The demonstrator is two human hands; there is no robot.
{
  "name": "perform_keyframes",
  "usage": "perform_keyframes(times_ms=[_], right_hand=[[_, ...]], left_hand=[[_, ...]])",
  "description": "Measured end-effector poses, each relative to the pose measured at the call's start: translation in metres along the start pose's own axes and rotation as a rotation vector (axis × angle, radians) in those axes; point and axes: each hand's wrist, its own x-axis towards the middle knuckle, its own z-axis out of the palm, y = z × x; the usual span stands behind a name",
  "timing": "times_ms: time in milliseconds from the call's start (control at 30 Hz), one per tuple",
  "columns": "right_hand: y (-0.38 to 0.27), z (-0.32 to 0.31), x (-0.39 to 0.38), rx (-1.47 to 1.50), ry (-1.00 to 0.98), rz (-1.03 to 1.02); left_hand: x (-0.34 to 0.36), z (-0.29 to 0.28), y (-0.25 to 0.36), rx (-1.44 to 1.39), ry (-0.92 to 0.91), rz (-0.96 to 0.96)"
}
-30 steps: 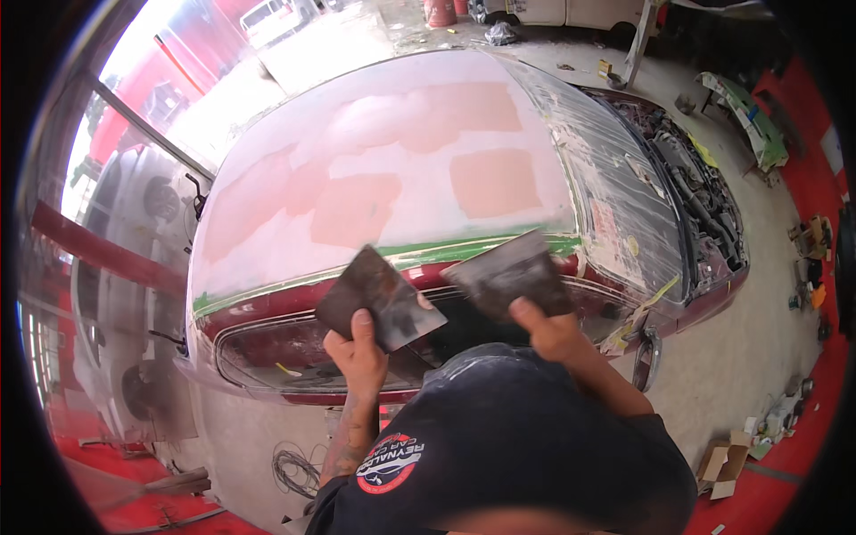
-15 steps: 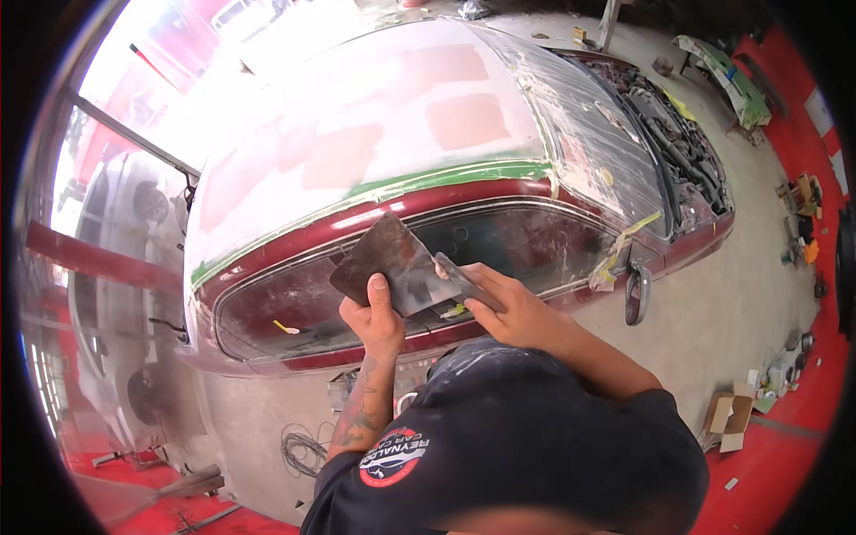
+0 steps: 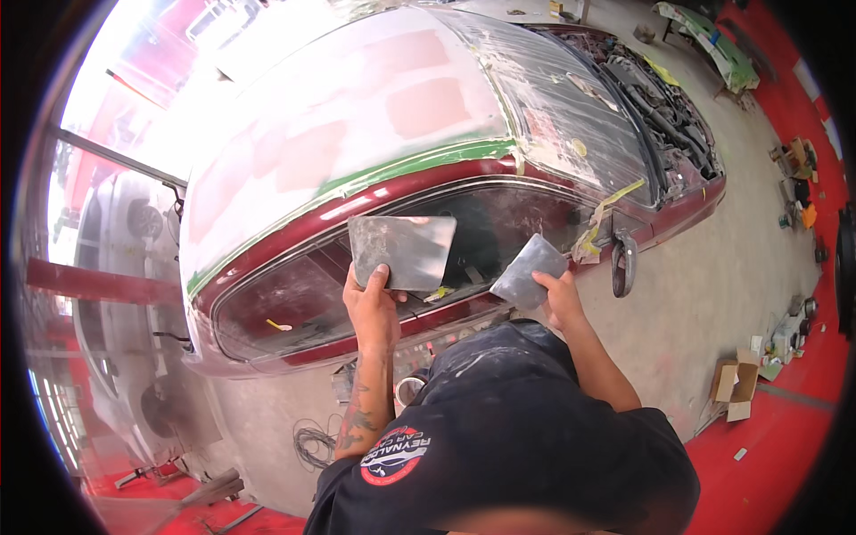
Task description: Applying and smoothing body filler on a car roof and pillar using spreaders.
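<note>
My left hand (image 3: 370, 312) grips the lower edge of a flat, rectangular metal filler plate (image 3: 415, 245), thumb on its smeared grey face. To the right, my right hand (image 3: 562, 301) pinches a smaller metal filler spreader (image 3: 528, 269) by its right side, its flat face tilted up. A gap separates the two metal pieces. Both are held in front of the side windows of a dark red car (image 3: 294, 236). Its sanded white roof (image 3: 357, 98) carries pinkish patches and is edged with green masking tape (image 3: 419, 159).
Plastic sheeting (image 3: 562, 107) covers the windshield, and the side mirror (image 3: 623, 265) juts out at right. An open cardboard box (image 3: 736, 383) stands on the floor at right. A coiled cable (image 3: 314, 443) lies at lower left, near a white roll or can (image 3: 410, 390).
The spreader has come away from the plate as my right hand moved right and turned its face up. The plate in my left hand has turned upright and level. The view has shifted slightly.
</note>
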Motion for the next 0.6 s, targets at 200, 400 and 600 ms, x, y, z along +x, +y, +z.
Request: perform_keyframes(times_ms=[200,400,600], right_hand=[[-0.057,0.022,-0.01,-0.595,0.071,-0.439],[-0.099,0.094,-0.083,-1.149,-0.722,-1.602],[-0.135,0.095,-0.042,-1.037,-0.299,-1.593]], left_hand=[[-0.007,0.036,-0.023,-0.269,-0.208,-0.108],[0.003,0.061,-0.068,-0.034,-0.39,0.066],[-0.023,0.096,-0.057,0.569,-0.341,0.501]])
